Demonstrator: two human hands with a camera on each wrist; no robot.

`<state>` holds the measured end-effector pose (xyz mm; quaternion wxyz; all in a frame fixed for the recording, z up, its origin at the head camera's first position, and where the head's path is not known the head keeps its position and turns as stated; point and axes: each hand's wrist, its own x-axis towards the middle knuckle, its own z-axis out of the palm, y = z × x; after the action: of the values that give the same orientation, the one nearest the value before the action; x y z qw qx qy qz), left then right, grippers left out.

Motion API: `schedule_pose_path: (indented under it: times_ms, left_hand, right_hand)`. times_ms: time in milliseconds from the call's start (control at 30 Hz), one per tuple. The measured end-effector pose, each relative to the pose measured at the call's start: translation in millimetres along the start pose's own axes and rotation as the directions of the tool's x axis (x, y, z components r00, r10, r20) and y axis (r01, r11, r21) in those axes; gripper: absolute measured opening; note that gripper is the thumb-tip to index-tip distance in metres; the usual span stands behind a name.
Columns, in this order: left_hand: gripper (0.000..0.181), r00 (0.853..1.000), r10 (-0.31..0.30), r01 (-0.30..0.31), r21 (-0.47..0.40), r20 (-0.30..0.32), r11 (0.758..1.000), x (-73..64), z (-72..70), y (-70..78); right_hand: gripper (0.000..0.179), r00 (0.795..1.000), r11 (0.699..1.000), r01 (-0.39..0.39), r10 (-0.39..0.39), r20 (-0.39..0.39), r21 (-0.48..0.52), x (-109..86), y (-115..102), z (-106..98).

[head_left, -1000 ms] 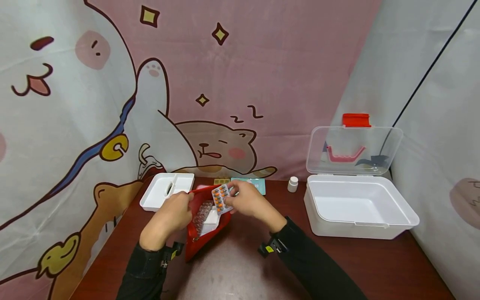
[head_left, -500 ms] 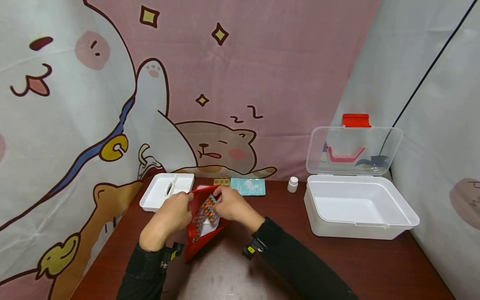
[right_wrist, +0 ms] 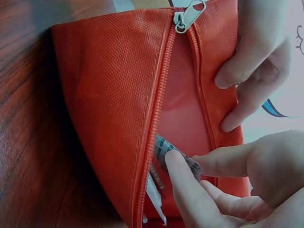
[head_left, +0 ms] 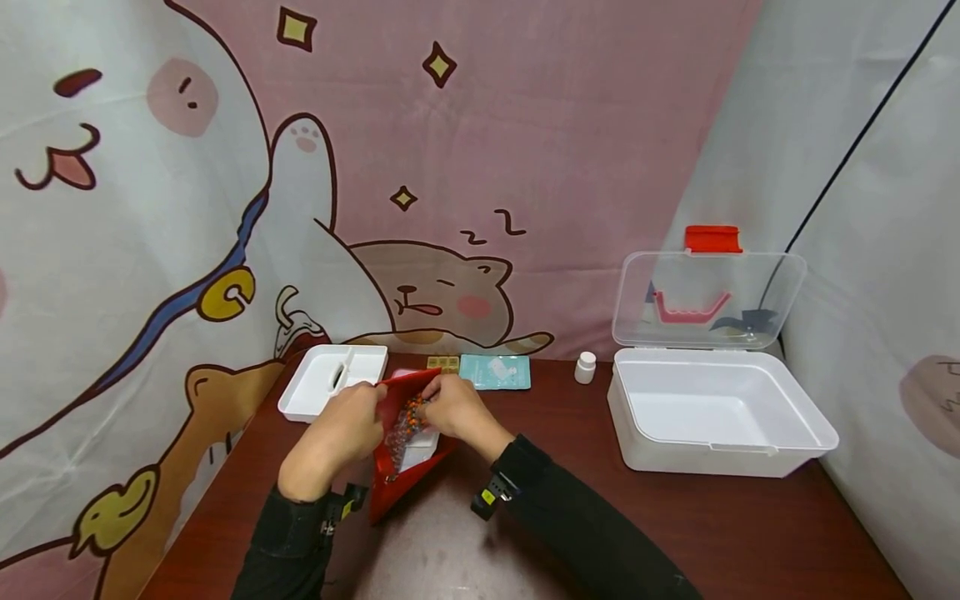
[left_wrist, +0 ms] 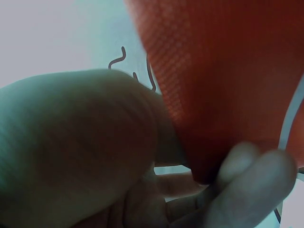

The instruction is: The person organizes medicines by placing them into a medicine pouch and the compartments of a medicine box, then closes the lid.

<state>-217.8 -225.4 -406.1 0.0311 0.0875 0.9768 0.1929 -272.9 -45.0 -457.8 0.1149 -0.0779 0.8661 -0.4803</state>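
Observation:
A red zip pouch (head_left: 386, 498) stands on the table with its mouth unzipped, and a metal zip pull (right_wrist: 188, 17) shows in the right wrist view. My left hand (head_left: 339, 435) grips the pouch's far left edge between thumb and fingers. In my right hand (head_left: 456, 410), thumb and fingers pinch a blister pack (right_wrist: 163, 147) of orange capsules. The pack is partly inside the pouch mouth, and the right fingertips reach in with it. Inside the pouch lie clear bubbled packaging (head_left: 397, 440) and a white item (head_left: 420, 450); the rest is hidden.
A white lidded case (head_left: 307, 392) lies behind my left hand. Along the back are a yellow-gold blister sheet (head_left: 443, 363), a teal packet (head_left: 502, 372) and a white bottle (head_left: 585, 368). A large white box (head_left: 701, 458) with its clear lid raised stands right.
My right hand has moved left and down, taking the blister pack from above the pouch into its mouth. The teal packet has come into fuller view. My left hand keeps its place.

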Motion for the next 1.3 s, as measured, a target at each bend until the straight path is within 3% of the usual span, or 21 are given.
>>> schedule_pose_path:
  times_ms: [267, 433, 533, 767, 933, 1167, 1300]
  left_hand:
    - [0.056, 1.000, -0.012, 0.012, 0.000, 0.014, 1.000, 0.2, -1.7, 0.1]
    - [0.056, 1.000, -0.008, 0.008, -0.001, 0.003, 1.000, 0.4, -1.6, -1.3]
    - [0.056, 1.000, 0.002, -0.002, 0.005, -0.001, 1.000, 0.2, -0.8, -1.8]
    - [0.049, 1.000, 0.013, -0.013, 0.001, -0.011, 1.000, 0.6, -0.9, -0.9]
    - [0.049, 1.000, 0.022, -0.022, 0.013, -0.022, 1.000, 0.2, -1.3, -0.4]
    - [0.055, 1.000, 0.012, -0.012, 0.000, -0.012, 1.000, -0.7, -0.8, -0.6]
    - [0.054, 1.000, 0.006, -0.006, -0.016, -0.002, 1.000, -0.7, -0.4, -0.3]
  right_hand:
    - [0.014, 0.998, 0.997, -0.046, 0.048, -0.033, 0.061, 3.3, -2.9, 2.5]
    - [0.019, 0.999, 0.997, -0.036, 0.038, -0.036, 0.063, 4.3, -2.6, 4.2]
    - [0.022, 0.998, 0.999, -0.035, 0.036, -0.058, 0.020, 3.4, -1.5, 6.1]
    - [0.023, 0.988, 0.983, 0.000, -0.029, -0.154, -0.184, 2.4, -0.4, 9.2]
    - [0.024, 0.987, 0.985, 0.010, -0.037, -0.158, -0.172, 3.8, -0.5, 12.8]
    - [0.013, 0.991, 0.960, 0.034, -0.068, -0.112, -0.278, 1.1, 1.9, 14.7]
    - [0.021, 0.992, 0.969, 0.059, -0.084, -0.096, -0.240, -2.2, 3.3, 10.6]
